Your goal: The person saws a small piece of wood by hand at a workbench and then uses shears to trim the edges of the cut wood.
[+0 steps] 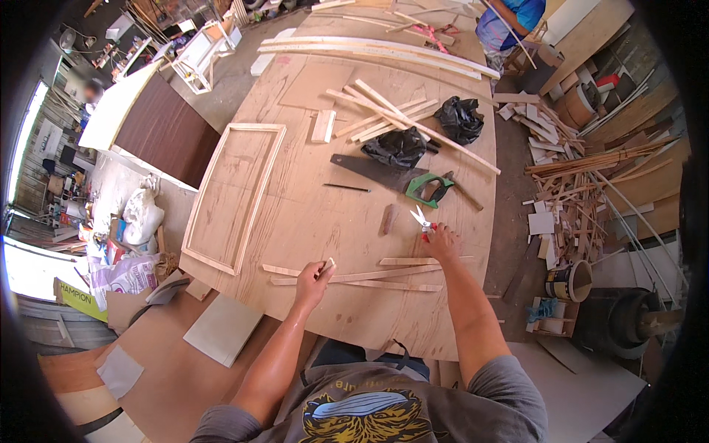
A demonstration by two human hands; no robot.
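Over the near part of the plywood tabletop (pixel 295 199), my left hand (pixel 313 283) is closed around a small pale piece (pixel 331 262), probably wood; most of it is hidden by the fingers. My right hand (pixel 443 242) grips the red handles of scissors (pixel 421 218), whose silver blades point away from me and are spread apart. Thin wooden strips (pixel 391 285) lie between and below my hands, some crossing. Just left of the scissors is a small brown block (pixel 388 219). Beyond it rests a handsaw (pixel 377 172) with a green handle.
A rectangular wooden frame (pixel 278 159) lies at the left of the tabletop. Farther back are black plastic bags (pixel 459 119), crossed wood sticks (pixel 377 107) and a dark pencil-like rod (pixel 346 187). Offcuts (pixel 565 192) pile up on the right. Another person (pixel 509 26) is at the far right.
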